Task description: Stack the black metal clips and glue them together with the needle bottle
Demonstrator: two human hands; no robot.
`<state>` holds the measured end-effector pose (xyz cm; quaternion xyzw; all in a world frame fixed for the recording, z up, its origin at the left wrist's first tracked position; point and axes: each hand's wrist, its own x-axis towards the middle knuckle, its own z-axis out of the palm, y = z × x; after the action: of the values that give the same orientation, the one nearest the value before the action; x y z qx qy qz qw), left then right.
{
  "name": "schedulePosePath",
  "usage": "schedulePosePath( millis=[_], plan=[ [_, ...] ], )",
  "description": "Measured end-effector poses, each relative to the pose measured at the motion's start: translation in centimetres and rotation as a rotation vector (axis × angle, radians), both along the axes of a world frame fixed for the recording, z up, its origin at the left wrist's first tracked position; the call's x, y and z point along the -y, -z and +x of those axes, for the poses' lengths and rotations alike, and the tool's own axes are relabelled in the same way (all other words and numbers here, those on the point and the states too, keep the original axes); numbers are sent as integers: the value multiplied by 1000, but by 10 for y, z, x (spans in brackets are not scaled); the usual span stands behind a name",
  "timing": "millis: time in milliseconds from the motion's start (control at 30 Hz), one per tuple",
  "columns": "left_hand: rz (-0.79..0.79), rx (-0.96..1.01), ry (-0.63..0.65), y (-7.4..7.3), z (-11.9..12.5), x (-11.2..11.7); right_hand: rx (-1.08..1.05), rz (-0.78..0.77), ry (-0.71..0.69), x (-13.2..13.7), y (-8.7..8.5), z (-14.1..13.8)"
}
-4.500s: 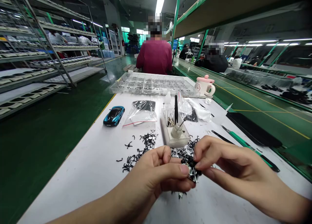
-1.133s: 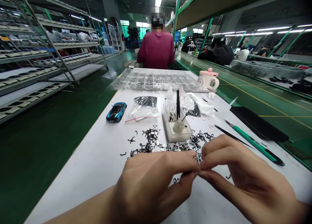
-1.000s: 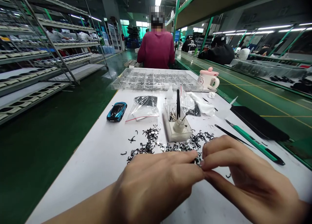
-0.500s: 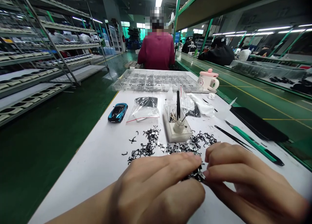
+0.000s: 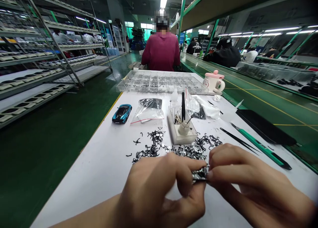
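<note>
The view is filled by a long white table [image 5: 99, 175], at whose far end a person in a dark red top [image 5: 161, 51] is seen from behind. A clear compartment tray [image 5: 161, 84] is laid across the table near that person. In the foreground the left hand [image 5: 159, 195] and the right hand [image 5: 253, 188] are brought together just above the tabletop. Both are closed in a pinch, fingertips meeting on the same item. A clear plastic bag [image 5: 149, 110] and a white box [image 5: 182, 133] with a bottle and tools are set at mid-table. A pink-lidded mug [image 5: 215, 82] stands beside the tray, a blue toy car [image 5: 121, 113] near the left edge and a green-handled tool [image 5: 258, 147] to the right. Loose black parts [image 5: 154, 145] are scattered in front of the box. A small cluster of parts [image 5: 200, 174] is gripped between the two hands, near the scatter.
</note>
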<state>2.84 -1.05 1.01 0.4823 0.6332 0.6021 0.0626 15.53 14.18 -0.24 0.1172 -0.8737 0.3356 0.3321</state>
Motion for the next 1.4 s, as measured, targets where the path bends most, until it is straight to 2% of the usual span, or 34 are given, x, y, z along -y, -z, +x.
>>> schedulePosePath(
  millis=[100, 167, 267, 400, 567, 767, 967, 1100, 1167, 1233, 1400],
  plan=[
    [-45, 184, 25, -5, 3, -2, 87, -106, -79, -5, 1, -2],
    [-166, 378, 76, -7, 3, -3, 116, -159, -76, -7, 1, -3],
    [-264, 533, 132, -7, 1, -1, 145, -193, -44, -7, 1, -5],
    [-325, 607, 153, -4, -1, 1, 158, -206, -13, -5, 1, -5],
    [-304, 623, 172, -2, -2, 0, 160, -206, -10, -5, -1, -6],
    [-253, 436, 142, 1, -2, 2, 196, -250, 30, -5, -3, -7],
    [-232, 361, 120, 2, -3, -1, 227, -334, 42, -4, -2, -8],
    [-226, 246, 101, 2, -5, -4, 232, -351, 90, -3, -2, -8],
    [-161, 123, 91, 3, -5, -3, 243, -349, 93, -3, -2, -8],
    [-80, -82, 77, 6, -6, 0, 217, -312, 76, -2, -2, -8],
    [-9, -583, 16, 18, -8, 7, 66, -200, 19, 4, -4, -7]
  ],
)
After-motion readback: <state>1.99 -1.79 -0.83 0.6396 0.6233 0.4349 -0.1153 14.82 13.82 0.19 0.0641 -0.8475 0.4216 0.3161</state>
